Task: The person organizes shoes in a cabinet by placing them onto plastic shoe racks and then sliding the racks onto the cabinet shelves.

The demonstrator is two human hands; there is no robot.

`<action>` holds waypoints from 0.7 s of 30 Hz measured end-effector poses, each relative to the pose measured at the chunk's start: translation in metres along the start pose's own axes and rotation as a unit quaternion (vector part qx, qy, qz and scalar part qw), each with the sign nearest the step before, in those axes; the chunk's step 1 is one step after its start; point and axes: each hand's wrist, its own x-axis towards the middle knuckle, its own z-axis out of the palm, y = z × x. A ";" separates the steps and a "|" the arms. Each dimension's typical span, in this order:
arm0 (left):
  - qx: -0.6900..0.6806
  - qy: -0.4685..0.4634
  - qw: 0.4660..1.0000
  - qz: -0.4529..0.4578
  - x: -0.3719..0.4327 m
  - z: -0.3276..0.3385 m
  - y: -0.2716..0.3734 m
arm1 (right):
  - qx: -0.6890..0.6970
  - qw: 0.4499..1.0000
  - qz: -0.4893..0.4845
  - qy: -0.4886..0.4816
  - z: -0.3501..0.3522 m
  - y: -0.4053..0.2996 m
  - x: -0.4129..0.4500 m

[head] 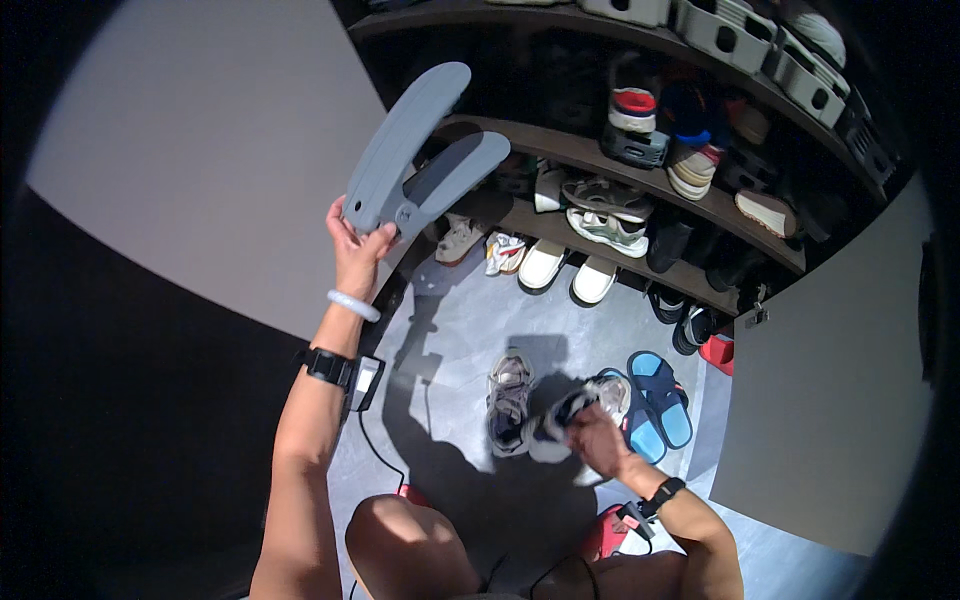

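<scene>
Raised at the upper left, my left hand (364,236) grips the narrow end of a grey plastic shoe-slot holder (405,142). Two long rounded arms of the holder spread apart toward the shelves, with no shoe between them. Low down on the right, my right hand (600,442) has hold of a grey-and-white sneaker (559,427), both blurred; the fingers are partly hidden. A similar sneaker (510,405) rests on the floor just left of it. Close by on the right lies a pair of blue slide sandals (660,397).
Dark shelves (555,142) carry shoes, some in grey holders (636,146). White clogs (544,264) and a crumpled-looking white shoe (505,253) line the floor beneath. Cabinet doors stand open at left (202,150) and right (817,390). A black cable (379,454) hangs from my left wrist.
</scene>
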 end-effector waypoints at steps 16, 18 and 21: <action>0.124 -0.183 0.975 -0.031 -0.121 -0.027 -0.083 | -0.111 0.949 -0.066 0.287 -0.267 -0.097 0.132; 0.063 -0.180 0.980 -0.060 -0.131 -0.015 -0.088 | -0.112 0.955 -0.051 0.271 -0.252 -0.099 0.143; 0.083 -0.177 0.977 -0.083 -0.139 -0.015 -0.107 | -0.132 0.953 -0.023 0.273 -0.229 -0.099 0.158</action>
